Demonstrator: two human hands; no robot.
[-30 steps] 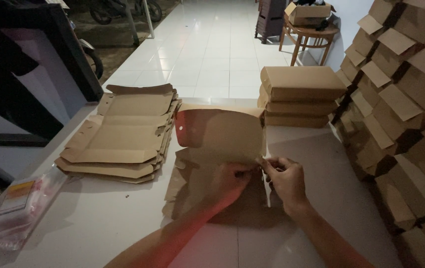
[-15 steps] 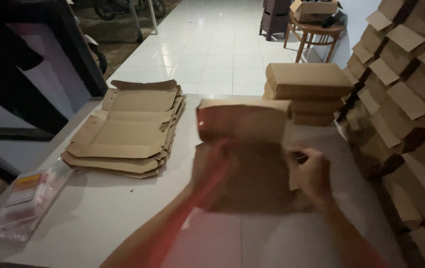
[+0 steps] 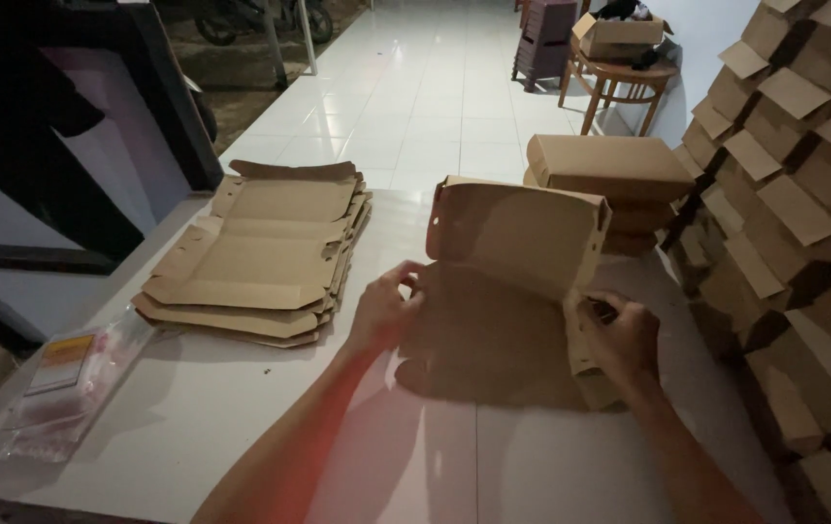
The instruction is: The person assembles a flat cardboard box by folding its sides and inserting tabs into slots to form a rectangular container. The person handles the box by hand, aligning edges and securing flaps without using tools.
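Observation:
A brown cardboard box blank [image 3: 507,291] lies partly folded on the white table [image 3: 192,417], its back flap standing upright. My left hand [image 3: 383,309] pinches the blank's left edge near the fold. My right hand [image 3: 619,335] grips the raised right side wall of the same blank. Both forearms reach in from the bottom of the view.
A stack of flat brown blanks [image 3: 260,254] lies at the left. Finished closed boxes [image 3: 609,175] are stacked behind. A tall pile of folded boxes [image 3: 794,194] fills the right side. A clear plastic bag [image 3: 71,374] lies near the left corner. A wooden stool with a box [image 3: 624,63] stands beyond.
My hands have moved apart from the blank's middle to its two sides. The right side wall is now lifted and the back flap stands more upright.

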